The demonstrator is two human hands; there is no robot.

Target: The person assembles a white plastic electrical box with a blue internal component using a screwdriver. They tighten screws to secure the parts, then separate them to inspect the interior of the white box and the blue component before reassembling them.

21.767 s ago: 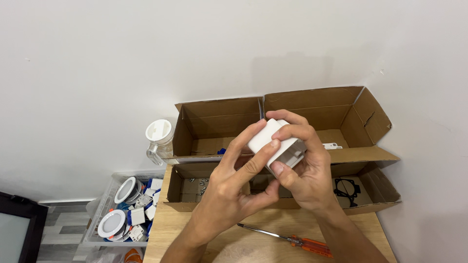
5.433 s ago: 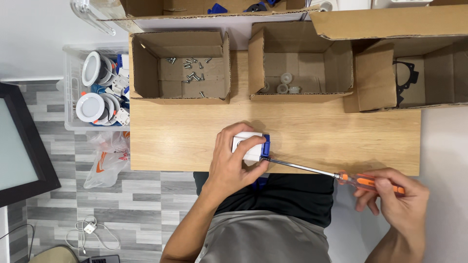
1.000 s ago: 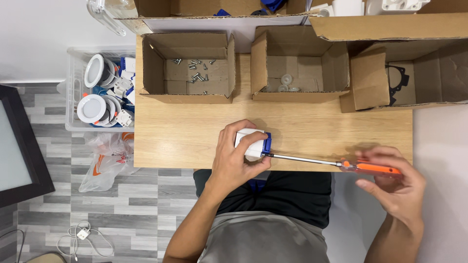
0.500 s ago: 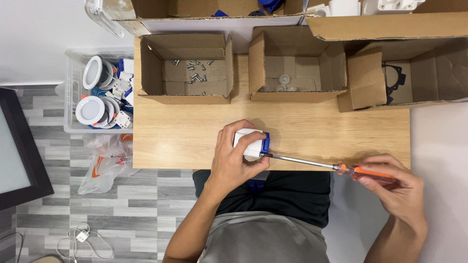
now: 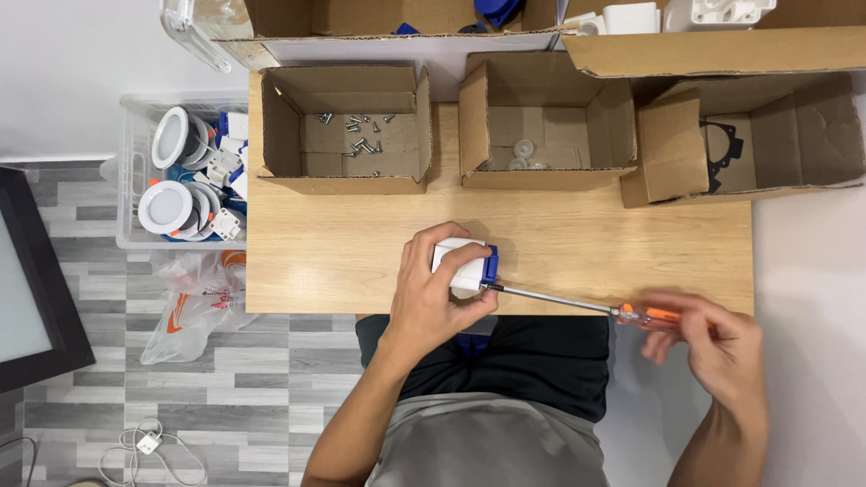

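Left hand [image 5: 435,293] fingers clamped round white part [image 5: 458,266]. Right hand [image 5: 722,347] fingers pinch screwdriver [image 5: 577,305]; tip beside left fingertips.

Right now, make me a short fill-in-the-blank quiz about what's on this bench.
1. The left hand holds a white and ____ device.
2. The right hand grips a screwdriver with an ____ handle.
3. The left cardboard box on the table contains loose ____.

Missing words: blue; orange; screws

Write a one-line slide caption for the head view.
Left hand holds a white and blue part on the wooden table; right hand holds an orange-handled screwdriver to it.
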